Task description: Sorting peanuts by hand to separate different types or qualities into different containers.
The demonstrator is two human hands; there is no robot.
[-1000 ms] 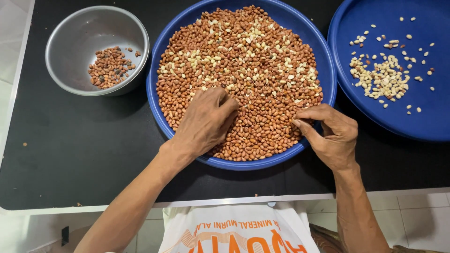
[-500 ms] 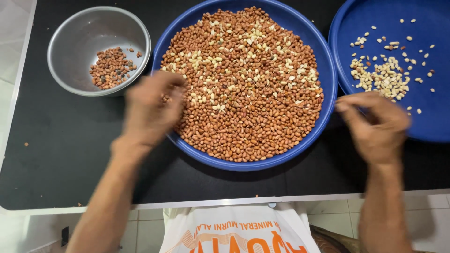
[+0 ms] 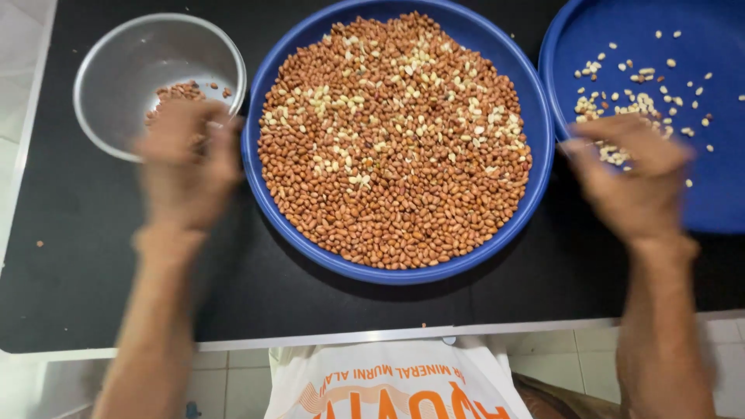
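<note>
A big round blue tray in the middle holds a heap of red-brown peanuts mixed with pale skinless ones. My left hand is blurred over the near rim of a steel bowl, which holds a few red-brown peanuts. My right hand is blurred over the near left part of a second blue tray, where pale peanuts lie scattered. Its fingers look curled downward. The blur hides whether either hand holds anything.
Everything stands on a black tabletop with a pale front edge. Below that edge are white floor tiles and a white cloth with orange print. A stray nut lies at the table's left.
Both hands left the middle tray and swung outward: the left to the steel bowl, the right to the second blue tray.
</note>
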